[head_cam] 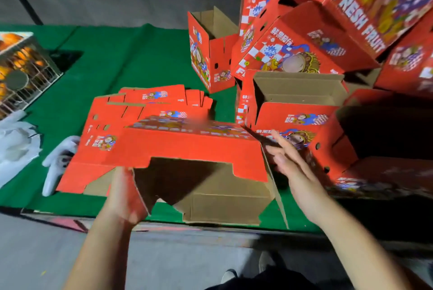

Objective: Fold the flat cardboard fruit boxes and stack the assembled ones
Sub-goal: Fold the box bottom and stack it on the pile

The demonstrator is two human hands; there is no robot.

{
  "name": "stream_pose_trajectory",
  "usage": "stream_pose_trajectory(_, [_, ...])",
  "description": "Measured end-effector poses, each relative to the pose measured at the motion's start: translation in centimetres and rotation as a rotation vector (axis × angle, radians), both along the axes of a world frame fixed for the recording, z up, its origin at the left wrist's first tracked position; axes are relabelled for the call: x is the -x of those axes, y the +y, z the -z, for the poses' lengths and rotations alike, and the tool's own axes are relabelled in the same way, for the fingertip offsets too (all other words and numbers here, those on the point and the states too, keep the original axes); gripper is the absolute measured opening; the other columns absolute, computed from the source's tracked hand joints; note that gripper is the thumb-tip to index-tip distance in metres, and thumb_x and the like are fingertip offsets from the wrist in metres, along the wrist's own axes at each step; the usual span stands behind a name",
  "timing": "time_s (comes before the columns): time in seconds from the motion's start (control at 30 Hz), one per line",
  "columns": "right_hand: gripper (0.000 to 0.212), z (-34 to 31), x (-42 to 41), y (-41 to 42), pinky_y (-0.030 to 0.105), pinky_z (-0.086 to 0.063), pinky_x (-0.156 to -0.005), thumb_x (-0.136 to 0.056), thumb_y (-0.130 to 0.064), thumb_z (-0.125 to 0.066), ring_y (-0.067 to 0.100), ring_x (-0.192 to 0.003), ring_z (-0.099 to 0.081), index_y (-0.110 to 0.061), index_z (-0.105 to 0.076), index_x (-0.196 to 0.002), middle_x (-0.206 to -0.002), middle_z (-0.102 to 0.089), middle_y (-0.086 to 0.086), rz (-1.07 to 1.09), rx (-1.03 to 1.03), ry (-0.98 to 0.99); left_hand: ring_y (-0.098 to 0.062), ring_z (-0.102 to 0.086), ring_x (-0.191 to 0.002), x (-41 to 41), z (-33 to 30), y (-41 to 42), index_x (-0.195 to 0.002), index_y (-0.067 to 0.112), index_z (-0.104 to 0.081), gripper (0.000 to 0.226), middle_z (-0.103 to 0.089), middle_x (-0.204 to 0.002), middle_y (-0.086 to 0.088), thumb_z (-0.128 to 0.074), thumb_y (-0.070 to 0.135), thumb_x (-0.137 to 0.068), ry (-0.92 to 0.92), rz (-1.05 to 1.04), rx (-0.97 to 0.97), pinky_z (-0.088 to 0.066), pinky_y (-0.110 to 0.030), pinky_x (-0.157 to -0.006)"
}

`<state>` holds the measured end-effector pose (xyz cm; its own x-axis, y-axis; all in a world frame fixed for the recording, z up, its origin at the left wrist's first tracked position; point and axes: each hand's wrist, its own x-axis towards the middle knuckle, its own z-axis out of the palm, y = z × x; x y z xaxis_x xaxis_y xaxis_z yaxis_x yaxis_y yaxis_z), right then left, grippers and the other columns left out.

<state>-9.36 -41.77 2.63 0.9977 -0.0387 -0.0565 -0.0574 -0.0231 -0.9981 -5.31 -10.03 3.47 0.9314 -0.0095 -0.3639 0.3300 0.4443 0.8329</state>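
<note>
A red fruit box (187,146), half opened with its brown inside facing me, sits at the near edge of the green table (121,60). My left hand (124,193) holds its lower left flap from outside; the image is blurred there. My right hand (288,160) is open with straight fingers beside the box's right side panel. Under and behind it lies a pile of flat red boxes (140,104). Assembled boxes (328,39) are heaped at the right, some tilted.
One open box (210,55) stands upright mid-table. A wire crate of oranges (21,67) sits at the far left, with white plastic bags (16,146) and a white glove (58,163) nearby. The table's near edge runs just below the box.
</note>
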Motion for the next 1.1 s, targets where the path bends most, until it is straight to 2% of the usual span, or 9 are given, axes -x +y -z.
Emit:
stream_pose_trajectory(0.17, [0.105,-1.6,-1.3,-0.5,0.028,-0.024,-0.115,-0.073,-0.060,-0.084,-0.016,-0.143,-0.028,-0.068,-0.012,-0.150,-0.151,-0.029,-0.045,-0.303,0.368,-0.028,-0.022,-0.066,-0.123,-0.9,-0.9,0.5,-0.143,0.039,-0.056,0.061,-0.063,-0.143,0.003,-0.039,0.075,-0.096,-0.106,0.190,-0.210,-0.044,-0.049,-0.110])
stream_pose_trajectory(0.27, [0.081,-2.4,-2.9,0.1,0.032,-0.028,-0.121,-0.082,-0.032,-0.067,-0.011,-0.140,-0.037,-0.063,-0.031,-0.148,-0.148,-0.040,-0.034,-0.113,0.533,-0.192,-0.025,-0.068,-0.104,-1.3,-1.6,-1.1,-0.156,0.039,-0.027,0.093,-0.058,-0.135,0.001,-0.060,0.073,-0.076,-0.089,0.187,-0.474,-0.044,-0.048,-0.108])
stream_pose_trajectory(0.43, [0.043,-8.5,-6.3,-3.5,0.027,-0.053,-0.098,-0.091,-0.015,-0.048,0.006,-0.107,-0.070,-0.046,-0.073,-0.107,-0.124,-0.073,-0.001,-0.024,0.499,-0.181,-0.023,-0.048,-0.132,-1.1,-2.1,0.5,-0.137,0.050,-0.044,0.061,-0.055,-0.136,-0.002,-0.054,0.065,-0.079,-0.395,0.006,-0.927,-0.031,-0.032,-0.110])
stream_pose_trajectory(0.6, [0.019,-12.3,-8.6,-4.6,0.044,-0.064,-0.070,-0.093,-0.028,-0.064,0.029,-0.089,-0.078,-0.028,-0.077,-0.107,-0.116,-0.075,0.010,-0.069,0.191,0.044,-0.017,-0.066,-0.095,-2.0,-3.1,-0.3,-0.103,0.033,-0.073,0.031,-0.072,-0.104,-0.006,-0.080,0.010,-0.083,-0.634,-0.104,-0.941,-0.048,-0.030,-0.083])
stream_pose_trajectory(0.7, [0.029,-12.0,-8.1,-3.4,0.041,-0.062,-0.084,-0.104,-0.028,-0.057,0.035,-0.097,-0.076,-0.027,-0.064,-0.133,-0.140,-0.060,0.008,-0.128,0.132,0.094,-0.005,-0.056,-0.083,-2.7,-3.9,-1.8,-0.088,0.038,-0.077,0.010,-0.067,-0.078,-0.008,-0.070,0.030,-0.086,-0.703,-0.024,-0.961,-0.045,-0.024,-0.077])
stream_pose_trajectory(0.87, [0.064,-12.4,-4.8,-2.5,0.031,-0.044,-0.112,-0.094,-0.036,-0.057,0.003,-0.128,-0.056,-0.017,-0.041,-0.153,-0.144,-0.053,0.002,0.317,0.458,-0.351,-0.012,-0.056,-0.073,-4.2,-5.8,-4.1,-0.076,0.041,-0.071,0.018,-0.063,-0.082,-0.005,-0.067,0.025,-0.083,-0.622,-0.090,-0.717,-0.043,-0.034,-0.070])
stream_pose_trajectory(0.93, [0.066,-10.9,-1.8,-1.8,0.050,-0.039,-0.114,-0.097,-0.040,-0.056,0.025,-0.136,-0.050,-0.009,-0.039,-0.152,-0.146,-0.048,0.015,0.572,0.639,-0.524,-0.010,-0.053,-0.070,-3.9,-5.5,-5.4,-0.070,0.034,-0.070,0.015,-0.060,-0.075,0.006,-0.066,0.025,-0.081,-0.493,-0.193,-0.533,-0.041,-0.033,-0.070])
stream_pose_trajectory(1.0, [0.081,-8.2,1.8,-0.4,0.057,-0.030,-0.118,-0.094,-0.058,-0.055,0.033,-0.143,-0.040,-0.012,-0.030,-0.157,-0.154,-0.038,0.016,0.585,0.584,-0.505,-0.015,-0.061,-0.086,-1.9,-3.7,-7.7,-0.084,0.031,-0.075,0.013,-0.070,-0.088,0.005,-0.063,0.025,-0.082,-0.423,-0.251,-0.369,-0.047,-0.039,-0.084])
stream_pose_trajectory(1.1, [0.100,-5.1,6.1,3.1,0.037,-0.026,-0.122,-0.075,-0.072,-0.063,-0.007,-0.145,-0.033,-0.055,-0.008,-0.157,-0.155,-0.035,-0.033,0.252,0.282,-0.146,-0.024,-0.061,-0.125,3.4,-0.4,-12.1,-0.130,0.031,-0.065,0.049,-0.069,-0.126,0.008,-0.057,0.034,-0.082,-0.350,-0.302,-0.363,-0.045,-0.047,-0.108])
